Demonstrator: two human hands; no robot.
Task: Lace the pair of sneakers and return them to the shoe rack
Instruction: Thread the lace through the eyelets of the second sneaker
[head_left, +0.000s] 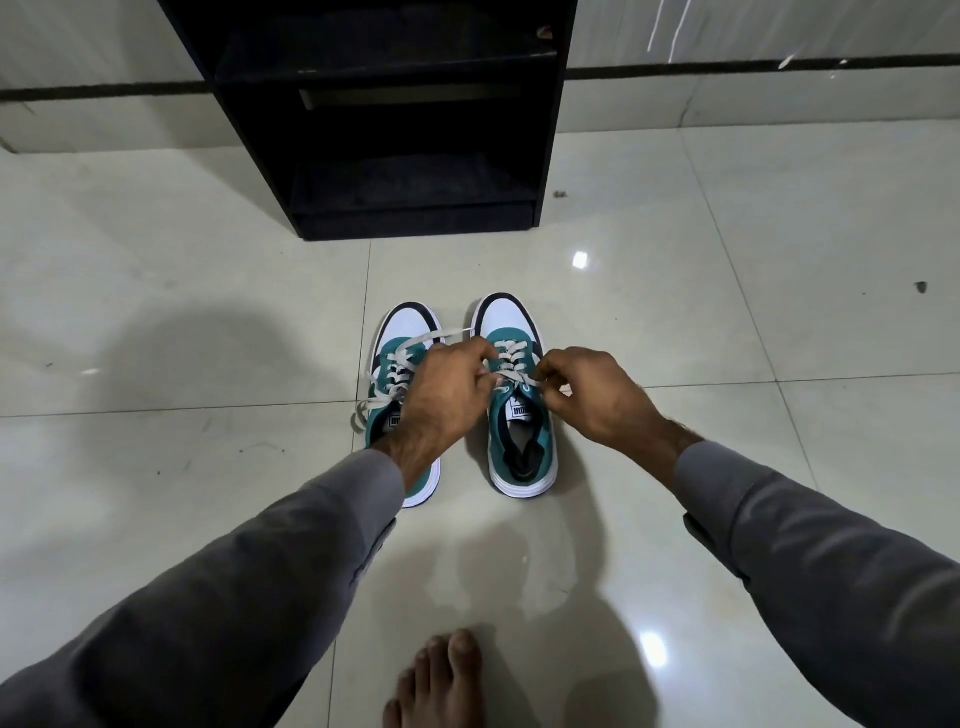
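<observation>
Sneakers (519, 395) on glossy tiled floor (727, 322) before black rack (384, 119).

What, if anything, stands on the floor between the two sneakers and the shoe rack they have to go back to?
Nothing visible does. The right sneaker and left sneaker sit side by side, toes toward the black shoe rack, with only bare floor tile between. Both the left hand and right hand hold the right sneaker's lace.
</observation>
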